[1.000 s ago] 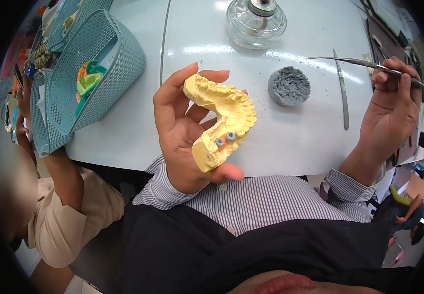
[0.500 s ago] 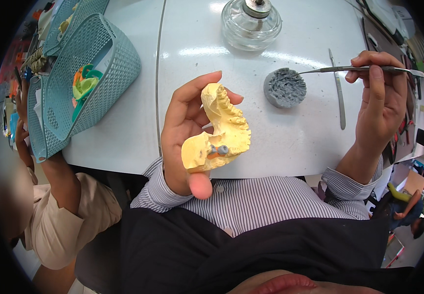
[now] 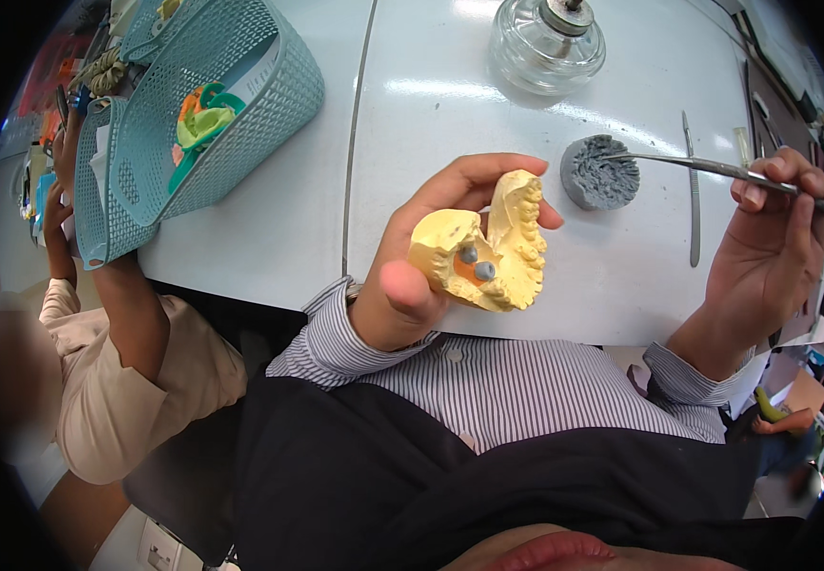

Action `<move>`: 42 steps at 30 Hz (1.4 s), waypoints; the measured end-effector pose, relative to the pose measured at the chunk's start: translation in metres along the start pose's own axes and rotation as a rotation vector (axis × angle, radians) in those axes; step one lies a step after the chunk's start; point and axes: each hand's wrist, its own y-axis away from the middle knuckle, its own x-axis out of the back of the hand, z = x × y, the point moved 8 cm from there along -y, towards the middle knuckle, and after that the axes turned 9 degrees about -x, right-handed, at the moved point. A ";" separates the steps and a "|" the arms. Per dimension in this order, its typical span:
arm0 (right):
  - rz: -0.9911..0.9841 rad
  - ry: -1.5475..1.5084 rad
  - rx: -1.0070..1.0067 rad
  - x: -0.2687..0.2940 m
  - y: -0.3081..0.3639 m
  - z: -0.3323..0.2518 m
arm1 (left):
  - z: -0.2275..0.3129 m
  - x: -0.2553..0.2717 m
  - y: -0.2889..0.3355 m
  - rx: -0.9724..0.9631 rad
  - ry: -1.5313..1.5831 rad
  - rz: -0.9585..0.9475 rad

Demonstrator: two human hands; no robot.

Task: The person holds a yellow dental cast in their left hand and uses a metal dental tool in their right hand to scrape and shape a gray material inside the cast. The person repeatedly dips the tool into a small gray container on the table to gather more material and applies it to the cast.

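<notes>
My left hand (image 3: 412, 266) is closed round a yellow plaster dental model (image 3: 516, 262), its teeth facing right. Two small grey wax pieces (image 3: 484, 271) sit in a gap of the model, beside an orange-tinted patch. In my right hand (image 3: 774, 238), pinched between thumb and fingers, is a slim metal wax carver (image 3: 707, 166). The carver's left tip meets the rough, scraped top of a round block of grey wax (image 3: 600, 173) on the table. A second metal instrument (image 3: 693, 190) lies on the table between the wax block and my right hand.
A glass spirit burner (image 3: 547, 48) stands at the back of the white table (image 3: 450, 124). Light-blue plastic baskets (image 3: 240, 124) holding green and orange pieces (image 3: 204, 124) are at the left. Another person's arm (image 3: 131, 305) is by the baskets. Tools lie along the right edge.
The view has shifted, so the table items appear further right. My left hand has turned the model and moved it nearer the wax block. The carver's tip remains at the wax.
</notes>
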 end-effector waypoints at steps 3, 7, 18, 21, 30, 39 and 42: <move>-0.094 -0.078 -0.026 -0.016 0.006 -0.006 | -0.004 -0.003 -0.001 0.013 0.117 -0.076; -0.155 -0.103 -0.001 -0.034 0.012 -0.014 | -0.005 -0.006 0.000 0.014 0.141 -0.039; -0.097 -0.111 0.210 -0.050 0.022 -0.037 | 0.023 -0.019 -0.003 -0.400 -0.222 -0.214; -0.180 -0.071 0.190 -0.050 0.029 -0.042 | 0.029 -0.023 -0.001 -0.489 -0.301 -0.268; -0.183 -0.103 0.114 -0.054 0.035 -0.038 | 0.033 -0.023 0.001 -0.664 -0.409 -0.333; -0.239 -0.075 0.109 -0.056 0.033 -0.037 | 0.035 -0.023 0.002 -0.716 -0.389 -0.323; -0.223 -0.059 0.127 -0.058 0.035 -0.037 | 0.035 -0.023 0.001 -0.719 -0.377 -0.335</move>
